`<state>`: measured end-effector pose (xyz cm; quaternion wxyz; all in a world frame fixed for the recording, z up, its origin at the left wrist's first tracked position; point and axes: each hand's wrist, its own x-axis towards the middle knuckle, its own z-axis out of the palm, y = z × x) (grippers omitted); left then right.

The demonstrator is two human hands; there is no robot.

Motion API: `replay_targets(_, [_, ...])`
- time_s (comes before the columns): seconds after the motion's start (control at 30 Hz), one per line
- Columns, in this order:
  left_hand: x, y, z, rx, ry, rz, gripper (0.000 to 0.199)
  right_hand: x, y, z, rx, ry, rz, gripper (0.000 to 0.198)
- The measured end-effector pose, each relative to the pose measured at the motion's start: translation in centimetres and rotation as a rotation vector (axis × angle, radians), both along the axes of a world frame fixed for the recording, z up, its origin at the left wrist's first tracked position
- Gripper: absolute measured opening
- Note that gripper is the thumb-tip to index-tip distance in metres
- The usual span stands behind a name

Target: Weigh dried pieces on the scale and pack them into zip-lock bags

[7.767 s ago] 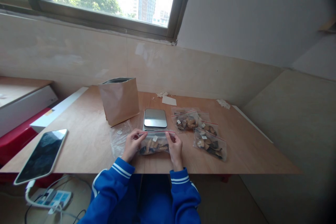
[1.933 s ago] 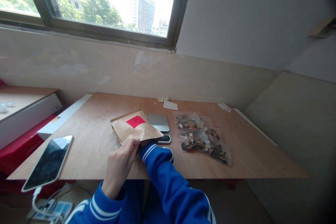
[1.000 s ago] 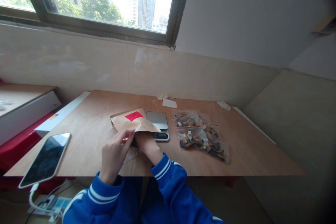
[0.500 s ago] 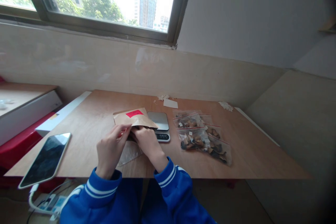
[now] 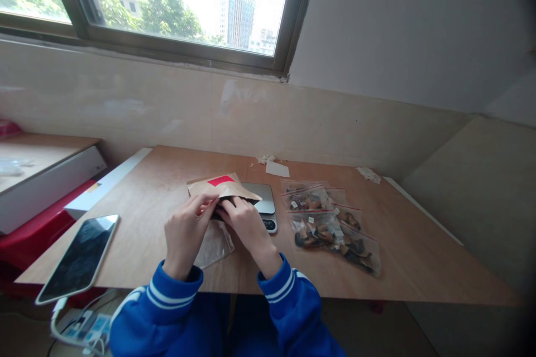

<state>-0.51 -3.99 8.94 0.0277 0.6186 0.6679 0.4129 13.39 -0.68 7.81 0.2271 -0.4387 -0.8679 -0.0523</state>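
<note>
A brown paper bag (image 5: 240,188) with a red label lies in front of me, its mouth parted toward me. My left hand (image 5: 190,226) pinches the near edge of that mouth between thumb and fingers. At the opening, my right hand (image 5: 247,223) has its fingers curled and partly inside; their tips, and whatever they grip, are hidden. Behind and right of the bag, partly covered by it, sits a kitchen scale (image 5: 267,201) with a lit display. Beneath my hands lies a clear plastic bag (image 5: 215,245).
Several zip bags of dried brown pieces (image 5: 320,231) lie right of the scale. A phone (image 5: 79,259) with a white cable rests at the table's left edge. White paper (image 5: 277,169) and crumpled scraps (image 5: 368,174) lie toward the back of the table (image 5: 419,256).
The view has shifted slightly, so everything sits a little farther right. My right hand's fingers have shifted a little at the bag's mouth; my left hand keeps its pinch.
</note>
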Motion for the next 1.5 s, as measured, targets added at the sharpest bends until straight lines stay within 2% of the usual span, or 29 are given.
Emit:
replay_targets(0.23, [0.8,1.0,0.1,0.005,-0.015,-0.004,0.017,1.8,1.0,-0.9,0.007,0.264,0.044,0.024])
replay_targets(0.4, [1.2,2.9,-0.6,-0.027,-0.037,-0.028,0.018,3.5,1.5,-1.5,-0.014,0.519,0.024,0.025])
replay_targets(0.5, [1.3,4.5,-1.2,-0.007,-0.041,-0.019,0.018,5.0,2.3,-2.9,0.023,0.652,-0.021,0.024])
replay_targets(0.63, [1.3,6.5,-1.8,0.010,-0.036,0.008,0.018,7.2,4.7,-5.8,0.099,0.801,-0.137,0.025])
replay_targets(0.7, [1.2,7.3,-2.1,0.014,-0.040,0.014,0.018,8.1,6.3,-7.3,0.063,0.866,-0.207,0.028])
replay_targets(0.8, [0.8,7.9,-2.6,0.035,-0.042,0.031,0.017,8.8,8.5,-8.7,-0.104,0.888,-0.259,0.033])
replay_targets(0.9, [0.5,7.9,-3.0,0.058,-0.048,0.048,0.017,9.0,10.0,-9.2,-0.275,0.809,-0.202,0.034])
replay_targets(1.0, [0.2,7.8,-3.1,0.066,-0.062,0.040,0.016,9.1,10.9,-9.5,-0.369,0.728,-0.147,0.031])
replay_targets(1.3, [-0.2,7.6,-3.2,0.069,-0.081,0.026,0.013,9.8,12.3,-10.6,-0.347,0.816,-0.220,0.040])
replay_targets(1.5, [-0.8,7.1,-3.1,0.069,-0.062,0.046,0.013,9.0,13.4,-11.5,-0.367,0.974,-0.231,0.045])
